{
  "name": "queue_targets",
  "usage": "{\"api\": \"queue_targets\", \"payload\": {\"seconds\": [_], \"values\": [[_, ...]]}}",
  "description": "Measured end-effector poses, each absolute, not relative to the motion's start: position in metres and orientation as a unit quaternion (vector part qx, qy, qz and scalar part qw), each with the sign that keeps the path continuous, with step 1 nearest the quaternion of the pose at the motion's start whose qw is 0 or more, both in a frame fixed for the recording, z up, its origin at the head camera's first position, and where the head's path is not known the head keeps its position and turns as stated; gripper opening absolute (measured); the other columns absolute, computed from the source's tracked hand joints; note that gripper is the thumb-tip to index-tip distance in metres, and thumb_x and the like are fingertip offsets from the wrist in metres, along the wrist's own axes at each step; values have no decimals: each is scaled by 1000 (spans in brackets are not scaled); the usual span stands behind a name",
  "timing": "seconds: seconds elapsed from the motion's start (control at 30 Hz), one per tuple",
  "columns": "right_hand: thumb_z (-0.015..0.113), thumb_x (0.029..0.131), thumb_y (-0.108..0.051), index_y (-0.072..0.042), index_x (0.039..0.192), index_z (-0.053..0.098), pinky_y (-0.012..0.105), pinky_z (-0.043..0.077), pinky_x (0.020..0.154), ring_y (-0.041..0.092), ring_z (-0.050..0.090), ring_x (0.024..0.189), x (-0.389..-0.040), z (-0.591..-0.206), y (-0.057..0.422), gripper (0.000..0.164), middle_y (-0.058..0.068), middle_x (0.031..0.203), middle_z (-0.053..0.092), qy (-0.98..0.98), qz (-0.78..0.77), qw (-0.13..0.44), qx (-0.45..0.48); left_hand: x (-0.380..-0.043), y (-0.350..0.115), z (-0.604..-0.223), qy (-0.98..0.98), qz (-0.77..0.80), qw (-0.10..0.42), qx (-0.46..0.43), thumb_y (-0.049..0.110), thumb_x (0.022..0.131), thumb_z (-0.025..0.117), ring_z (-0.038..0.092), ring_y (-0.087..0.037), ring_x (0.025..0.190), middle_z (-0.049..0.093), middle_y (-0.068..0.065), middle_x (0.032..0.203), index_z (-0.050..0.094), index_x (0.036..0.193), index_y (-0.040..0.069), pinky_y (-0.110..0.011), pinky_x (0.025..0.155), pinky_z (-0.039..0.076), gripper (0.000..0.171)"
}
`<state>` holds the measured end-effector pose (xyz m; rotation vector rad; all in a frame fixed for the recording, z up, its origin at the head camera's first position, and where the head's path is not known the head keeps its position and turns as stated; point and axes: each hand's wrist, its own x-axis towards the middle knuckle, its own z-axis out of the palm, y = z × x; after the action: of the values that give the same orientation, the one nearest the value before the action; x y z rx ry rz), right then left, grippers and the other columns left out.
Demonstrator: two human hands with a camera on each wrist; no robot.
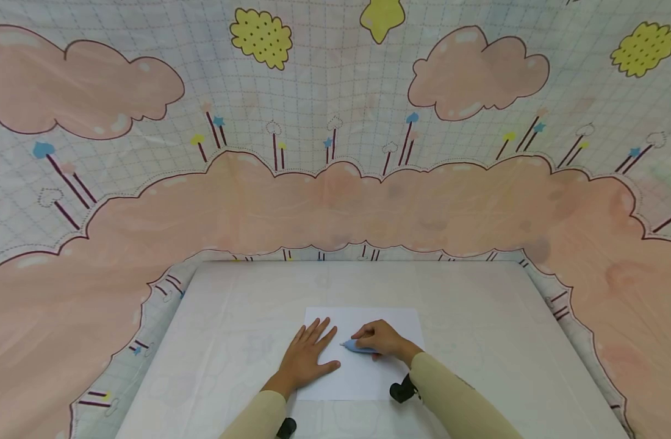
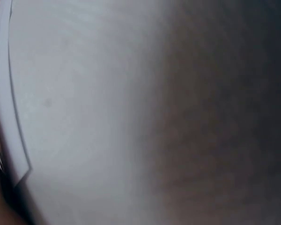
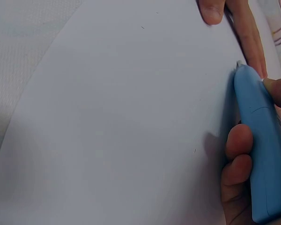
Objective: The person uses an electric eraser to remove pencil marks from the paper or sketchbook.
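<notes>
A sheet of white paper (image 1: 363,385) lies flat on the table. My left hand (image 1: 304,361) rests on its left part with fingers straight and spread. In my right hand (image 1: 387,340) is a light blue, rounded, pen-like tool (image 1: 357,346), held low over the middle of the sheet and pointing left. The right wrist view shows the blue tool (image 3: 260,150) up close, with a short greyish tip, gripped between thumb and curled fingers. Whether the tip touches the paper, I cannot tell. The left wrist view is mostly blurred, with a paper edge (image 2: 14,117) at its left.
A pale cloth covers the table (image 1: 236,305). Behind it hangs a patterned sheet with clouds (image 1: 478,73) and stars. Black wrist cameras (image 1: 403,389) sit under both wrists. A few tiny dark marks (image 3: 143,27) show on the paper.
</notes>
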<state>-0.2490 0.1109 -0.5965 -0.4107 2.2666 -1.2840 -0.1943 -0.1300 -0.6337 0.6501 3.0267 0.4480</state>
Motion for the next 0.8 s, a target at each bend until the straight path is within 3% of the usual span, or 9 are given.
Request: {"api": "queue_targets", "payload": {"seconds": [0.33,0.8], "values": [[72,86,-17,-7,104,76,22,49,49,10,52,59,-251,-600,118,21,2,98,73,835,-470,244,-146,-195,-130,-634,967,140,3,211,69,91,46,15,-25,152,20,0,165,33,155,24,-52,122,16,80],[72,86,-16,-6,105,76,20,47,47,8,48,50,-254,-602,117,21,3,95,74,834,-475,241,-144,-198,-131,-633,968,139,10,208,72,90,44,14,-24,152,19,2,165,32,155,25,-52,122,15,81]]}}
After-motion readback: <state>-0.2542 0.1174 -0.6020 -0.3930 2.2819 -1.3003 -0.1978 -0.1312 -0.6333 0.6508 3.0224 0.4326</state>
